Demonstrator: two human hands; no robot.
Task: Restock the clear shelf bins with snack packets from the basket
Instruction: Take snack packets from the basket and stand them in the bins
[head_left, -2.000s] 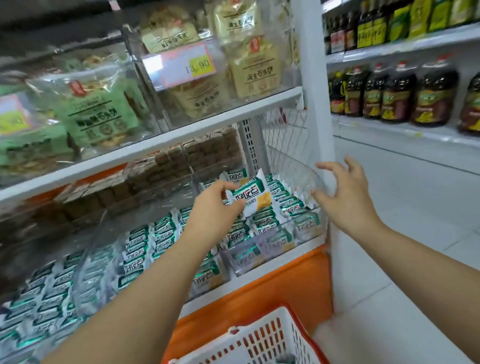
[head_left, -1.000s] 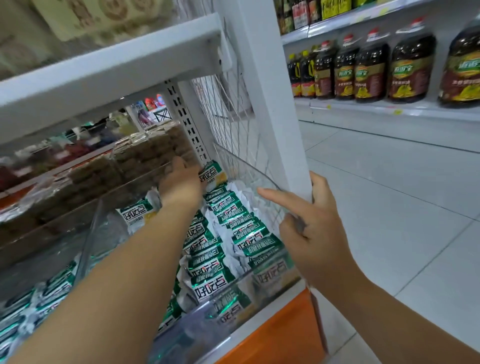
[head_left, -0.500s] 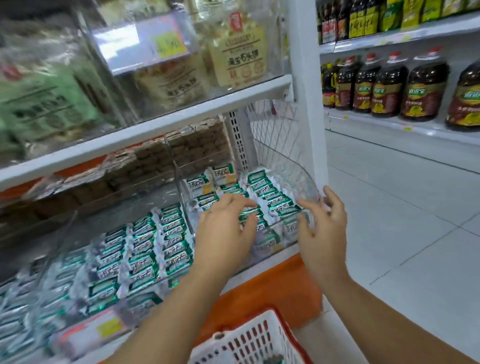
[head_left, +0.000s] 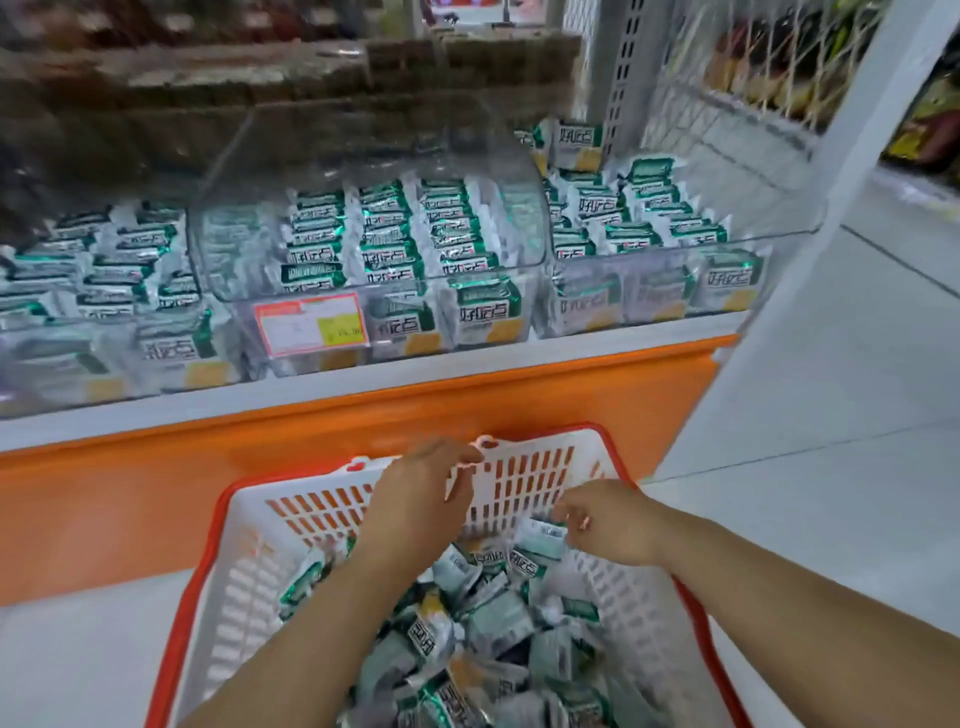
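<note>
A white basket with a red rim (head_left: 207, 551) stands on the floor below the shelf, half full of green-and-white snack packets (head_left: 493, 623). My left hand (head_left: 421, 499) hangs over the basket's far wall with fingers curled down, and I see nothing in it. My right hand (head_left: 610, 522) reaches into the basket's far right corner and pinches the edge of one snack packet (head_left: 540, 540). Above, three clear shelf bins hold rows of the same packets: the right bin (head_left: 649, 296), the middle bin (head_left: 395, 249) and the left bin (head_left: 104, 270).
A red-framed price tag (head_left: 311, 322) sits on the middle bin's front. An orange shelf base (head_left: 130, 493) runs behind the basket. A white upright post (head_left: 810, 208) and a wire mesh side panel (head_left: 727, 78) close the shelf's right end. Grey floor tiles (head_left: 831, 467) lie to the right.
Both hands came away from the right bin and dropped into the basket. My view tilted down, so the basket fills the foreground. The right hand now pinches a packet.
</note>
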